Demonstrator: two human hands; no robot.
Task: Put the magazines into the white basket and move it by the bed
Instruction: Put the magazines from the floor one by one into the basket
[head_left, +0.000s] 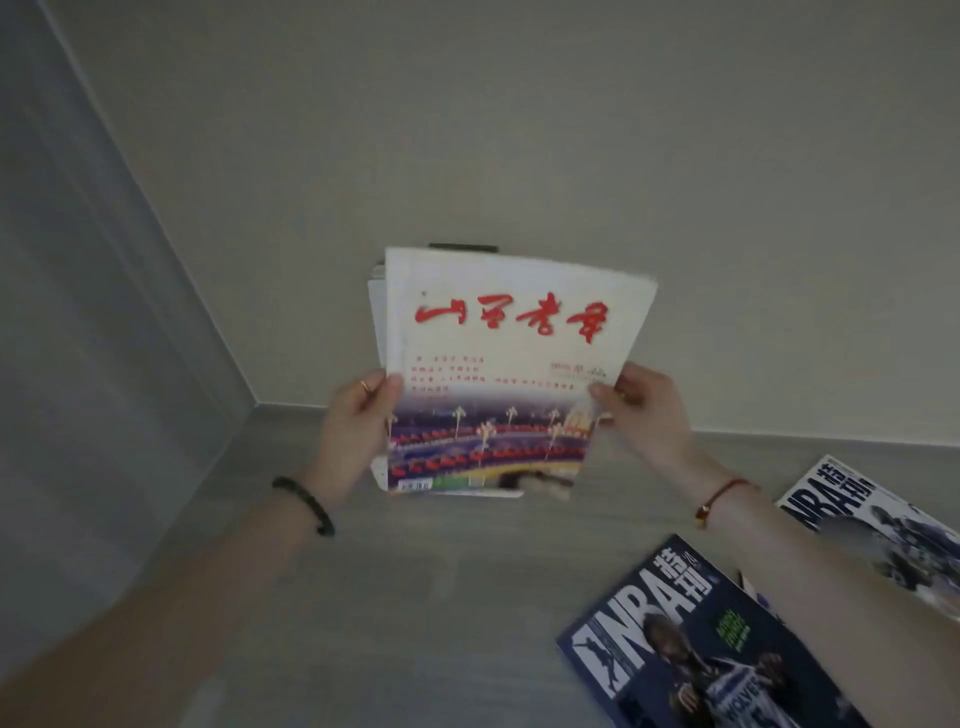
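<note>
I hold a stack of magazines (498, 364) upright above the grey floor near the corner of the room. Its front cover is white with red brush lettering and a night-time photo at the bottom. My left hand (358, 421) grips the stack's left edge and my right hand (644, 410) grips its right edge. A dark blue NBA magazine (691, 639) lies flat on the floor at the lower right. Another NBA magazine (878, 525), white and grey, lies further right, partly under my right forearm. The white basket is not in view.
A beige wall (519, 130) stands straight ahead and a grey wall (78, 312) runs along the left, meeting at a corner (254, 405). Grey wood-look floor (389, 597) stretches from the corner toward me.
</note>
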